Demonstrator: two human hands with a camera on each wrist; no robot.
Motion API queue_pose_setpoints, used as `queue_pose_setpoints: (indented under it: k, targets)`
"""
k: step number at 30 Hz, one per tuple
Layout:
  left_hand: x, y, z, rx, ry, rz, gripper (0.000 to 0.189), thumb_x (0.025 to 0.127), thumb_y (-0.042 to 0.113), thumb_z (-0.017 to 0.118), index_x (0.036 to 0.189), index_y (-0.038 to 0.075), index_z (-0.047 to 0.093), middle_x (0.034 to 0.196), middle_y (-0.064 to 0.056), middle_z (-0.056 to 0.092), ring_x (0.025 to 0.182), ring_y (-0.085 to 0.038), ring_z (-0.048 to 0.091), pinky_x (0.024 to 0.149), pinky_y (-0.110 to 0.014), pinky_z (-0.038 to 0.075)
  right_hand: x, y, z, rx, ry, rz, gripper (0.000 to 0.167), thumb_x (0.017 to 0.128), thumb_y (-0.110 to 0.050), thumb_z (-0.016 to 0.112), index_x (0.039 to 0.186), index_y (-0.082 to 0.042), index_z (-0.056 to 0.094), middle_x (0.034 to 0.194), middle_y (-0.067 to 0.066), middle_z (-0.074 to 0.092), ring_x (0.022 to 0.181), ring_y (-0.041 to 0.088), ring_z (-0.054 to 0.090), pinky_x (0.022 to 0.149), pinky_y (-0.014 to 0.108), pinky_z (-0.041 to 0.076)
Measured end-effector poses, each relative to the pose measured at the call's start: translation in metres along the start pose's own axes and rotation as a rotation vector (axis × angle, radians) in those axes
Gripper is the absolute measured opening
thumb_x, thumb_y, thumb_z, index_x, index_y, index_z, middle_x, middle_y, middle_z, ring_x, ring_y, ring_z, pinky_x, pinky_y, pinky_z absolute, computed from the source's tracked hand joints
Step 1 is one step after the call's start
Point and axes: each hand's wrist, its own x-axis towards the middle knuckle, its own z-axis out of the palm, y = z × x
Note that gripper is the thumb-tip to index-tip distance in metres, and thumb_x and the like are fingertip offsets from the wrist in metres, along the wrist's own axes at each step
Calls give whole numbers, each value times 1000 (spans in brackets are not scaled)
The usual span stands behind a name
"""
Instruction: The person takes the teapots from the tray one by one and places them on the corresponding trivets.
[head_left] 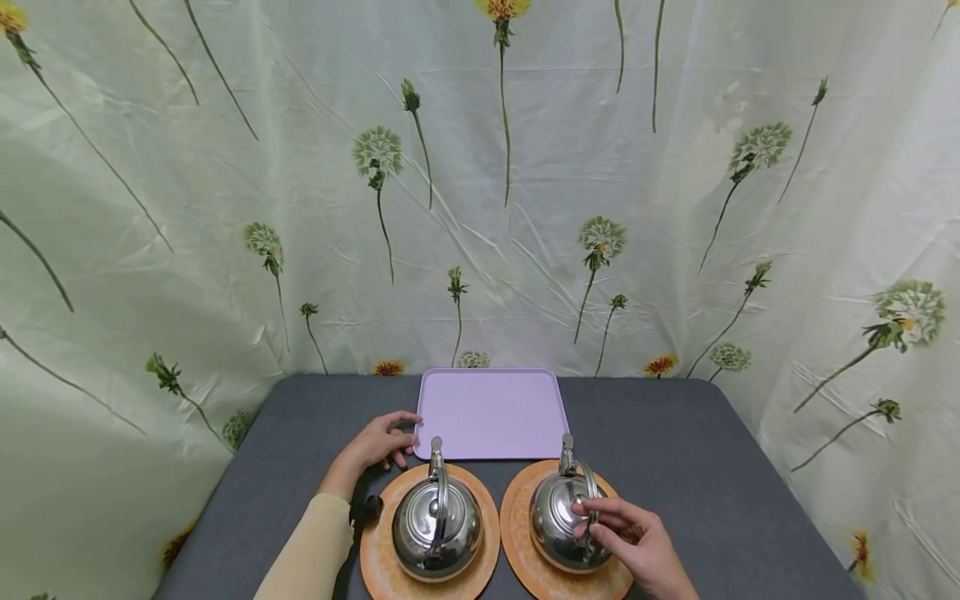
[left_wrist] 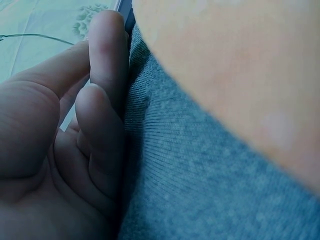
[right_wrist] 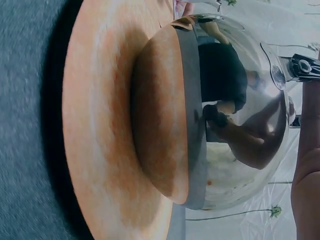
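Observation:
A lilac tray (head_left: pixel 491 412) lies flat at the back of the table. My left hand (head_left: pixel 382 439) is at its left rim, fingers bent against the edge. Close up in the left wrist view, the fingers (left_wrist: pixel 102 135) are curled, and the grip on the rim is partly hidden. My right hand (head_left: pixel 630 537) has its fingers around the handle of the right steel kettle (head_left: pixel 551 521), thumb on the near side. That kettle stands upright on a round orange mat (right_wrist: pixel 100 125). A matching kettle (head_left: pixel 435 525) stands upright on the left mat (head_left: pixel 375 542).
Both mats lie side by side just in front of the tray on a dark grey tablecloth (head_left: pixel 690 483). The two spouts point toward the tray. A flower-print curtain (head_left: pixel 480 208) hangs behind the table and along its sides.

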Motion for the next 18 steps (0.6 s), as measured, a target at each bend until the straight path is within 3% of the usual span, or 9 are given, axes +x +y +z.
queue_pose_setpoints:
  k: [6, 11, 18]
  targets:
    - [1, -1, -1, -14, -4, 2, 44, 100, 20, 74, 142, 13, 64, 81, -4, 72, 56, -11, 68, 49, -25, 47, -1, 1, 2, -10, 33, 35, 38, 105, 13, 47, 140, 8, 60, 132, -8, 76, 107, 8, 77, 96, 22, 59]
    - [1, -2, 0, -2, -1, -2, 44, 100, 20, 74, 142, 13, 64, 81, -3, 72, 56, -12, 68, 49, -25, 47, -2, 3, 1, 14, 4, -5, 42, 105, 15, 45, 142, 4, 61, 135, -6, 75, 110, 9, 77, 98, 23, 58]
    - [1, -2, 1, 0, 4, -9, 42, 100, 19, 73, 141, 14, 64, 81, -4, 73, 56, -12, 67, 49, -25, 47, -2, 4, 1, 56, -12, -49, 43, 104, 17, 43, 143, 8, 58, 137, -1, 74, 113, 12, 76, 99, 25, 58]
